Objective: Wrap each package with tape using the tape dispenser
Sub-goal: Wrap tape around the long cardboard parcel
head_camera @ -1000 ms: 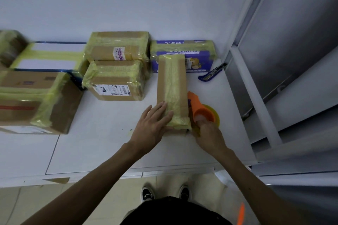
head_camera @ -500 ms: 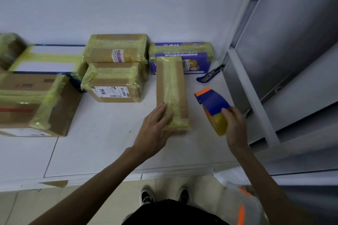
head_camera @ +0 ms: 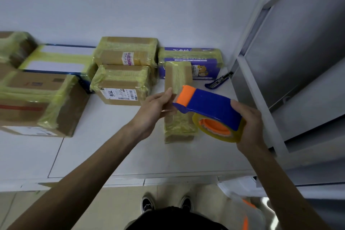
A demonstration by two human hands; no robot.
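A long narrow cardboard package [head_camera: 180,127], banded with yellowish tape, lies on the white table [head_camera: 112,145] in front of me. Raised above its right side is the blue and orange tape dispenser [head_camera: 209,110] with its yellowish tape roll [head_camera: 218,130], and my right hand [head_camera: 250,123] grips it from the right. My left hand [head_camera: 155,108] is off the package, at the dispenser's orange mouth. Its fingers and thumb pinch the tape's loose end there.
Several taped packages stand at the back and left: two stacked cardboard boxes [head_camera: 123,80], a purple box [head_camera: 197,61], a large carton [head_camera: 37,102]. A blue utility knife [head_camera: 217,83] lies by the wall. Grey metal shelving [head_camera: 280,80] rises on the right.
My right hand lifted the dispenser from the table beside the package and swung it up and left over the package. My left hand left the package top and came to the dispenser's mouth.
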